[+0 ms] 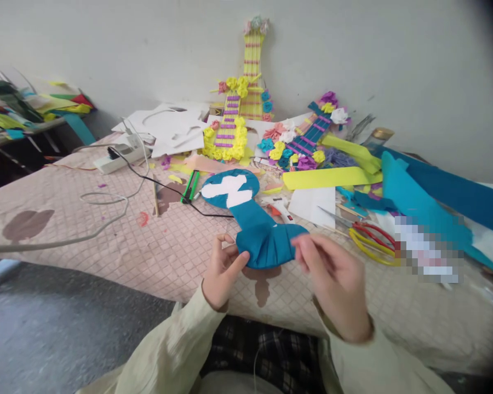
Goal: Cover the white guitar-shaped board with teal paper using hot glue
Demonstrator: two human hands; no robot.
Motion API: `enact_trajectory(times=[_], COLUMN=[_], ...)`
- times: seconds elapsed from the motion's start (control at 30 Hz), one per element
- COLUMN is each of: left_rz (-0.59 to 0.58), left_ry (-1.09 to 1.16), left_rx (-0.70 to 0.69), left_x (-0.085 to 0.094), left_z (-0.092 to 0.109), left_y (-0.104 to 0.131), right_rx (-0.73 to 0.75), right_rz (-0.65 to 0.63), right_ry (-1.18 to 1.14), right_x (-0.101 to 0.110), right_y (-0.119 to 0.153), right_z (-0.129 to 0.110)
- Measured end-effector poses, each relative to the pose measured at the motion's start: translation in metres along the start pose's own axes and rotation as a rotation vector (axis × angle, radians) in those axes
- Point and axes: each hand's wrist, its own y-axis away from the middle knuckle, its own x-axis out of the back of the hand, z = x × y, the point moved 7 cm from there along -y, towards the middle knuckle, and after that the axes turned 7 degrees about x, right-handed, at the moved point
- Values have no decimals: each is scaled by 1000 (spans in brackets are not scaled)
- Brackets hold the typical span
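Observation:
A blue covered shape (pixel 267 241) with a narrow middle and two rounded ends lies across the front part of the table. White patches show on its far rounded end, while the near end is wrapped in creased blue material. My left hand (pixel 225 271) pinches the near end at its left edge, thumb on top. At the right edge of that end, my right hand (pixel 332 279) has its fingers pressed together on the blue material; its fingertips are slightly blurred.
Red and yellow scissors (pixel 373 243) lie at right, near blue sheets (pixel 423 202). A glue gun (pixel 281 210) and green cutter (pixel 189 187) flank the shape. Decorated guitar-like crafts (pixel 229 128) stand at the back. Cables and a power strip (pixel 121 156) are at left.

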Motion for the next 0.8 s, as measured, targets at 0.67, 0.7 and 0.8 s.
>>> enact_trajectory(times=[0.67, 0.7, 0.8], left_rz=[193, 189, 183], left_ry=[-100, -94, -47], left_rx=[73, 81, 120], left_x=[12, 12, 14], left_z=[-11, -14, -21], left_y=[13, 12, 9], right_rx=[-459, -460, -466], right_rz=[17, 14, 12], right_ry=[-486, -501, -553], right_x=[-54, -54, -54], right_y=[77, 78, 80], right_z=[48, 48, 49])
